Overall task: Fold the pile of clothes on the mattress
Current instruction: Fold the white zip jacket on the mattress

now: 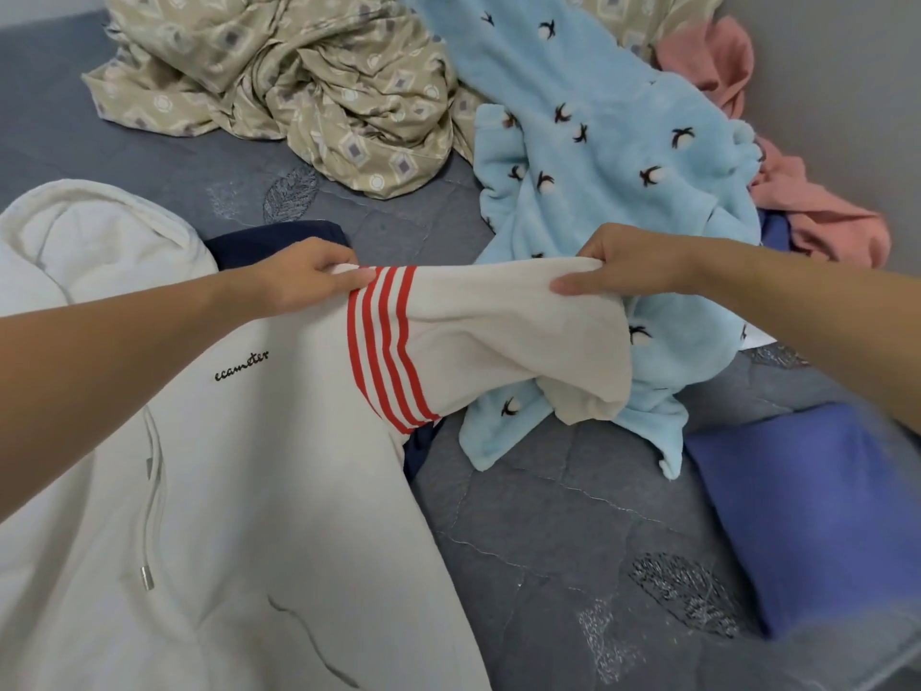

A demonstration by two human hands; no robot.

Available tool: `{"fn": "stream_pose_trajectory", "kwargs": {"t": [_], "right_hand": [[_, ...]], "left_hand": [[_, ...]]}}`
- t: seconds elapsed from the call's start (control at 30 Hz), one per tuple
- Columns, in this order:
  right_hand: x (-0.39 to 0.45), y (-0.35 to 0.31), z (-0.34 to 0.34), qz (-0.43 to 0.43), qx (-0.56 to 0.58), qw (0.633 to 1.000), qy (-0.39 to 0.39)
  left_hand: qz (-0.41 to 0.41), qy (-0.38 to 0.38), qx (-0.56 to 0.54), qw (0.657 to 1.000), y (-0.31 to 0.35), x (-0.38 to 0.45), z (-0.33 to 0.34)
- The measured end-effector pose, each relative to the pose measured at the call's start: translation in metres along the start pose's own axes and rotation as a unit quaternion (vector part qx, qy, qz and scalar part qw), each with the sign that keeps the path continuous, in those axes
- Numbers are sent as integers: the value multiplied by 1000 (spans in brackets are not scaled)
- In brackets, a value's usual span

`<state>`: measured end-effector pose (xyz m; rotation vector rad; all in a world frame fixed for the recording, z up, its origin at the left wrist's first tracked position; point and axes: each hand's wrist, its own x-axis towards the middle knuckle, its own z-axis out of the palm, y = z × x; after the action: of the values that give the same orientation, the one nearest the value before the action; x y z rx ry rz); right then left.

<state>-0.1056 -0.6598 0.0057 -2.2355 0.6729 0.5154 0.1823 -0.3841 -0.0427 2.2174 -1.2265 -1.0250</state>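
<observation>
While both hands lift the sleeve (498, 331) of the white hoodie (239, 491), left hand (304, 276) pinches it at the red stripes (383, 341) & right hand (633, 264) grips its bunched end. Hoodie body lies flat below left arm on the mattress (548, 566), over a navy item (279, 239). Beyond right hand: light-blue fleece (598, 157), w/ pink cloth (822, 216) further right. Beyond left: beige sheet (299, 92). Below right arm: blue cloth (807, 516).
</observation>
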Motion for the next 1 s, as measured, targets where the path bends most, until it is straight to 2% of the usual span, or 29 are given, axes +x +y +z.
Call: {"fn": "stream_pose_trajectory", "kwargs": {"t": [0.17,0.3,0.43,0.63,0.73,0.87,1.0], "right_hand": [[-15,5,3,-14,40,999,18],[-21,15,0,-11,9,1000,23],[-26,33,-1,-2,-30,1000,-5],[-39,43,1,-36,-50,997,37],[-52,46,-8,-12,-39,998,38],[-68,66,-21,17,-50,998,18],[-79,89,-26,28,-70,996,37]], "left_hand": [[13,25,11,1000,4,4,5],[6,27,28,999,6,9,11],[-15,21,44,999,13,14,19],[-38,51,79,995,17,17,25],[-55,67,95,992,21,18,31],[-69,61,104,990,30,18,37],[-61,23,89,994,42,18,41]]}}
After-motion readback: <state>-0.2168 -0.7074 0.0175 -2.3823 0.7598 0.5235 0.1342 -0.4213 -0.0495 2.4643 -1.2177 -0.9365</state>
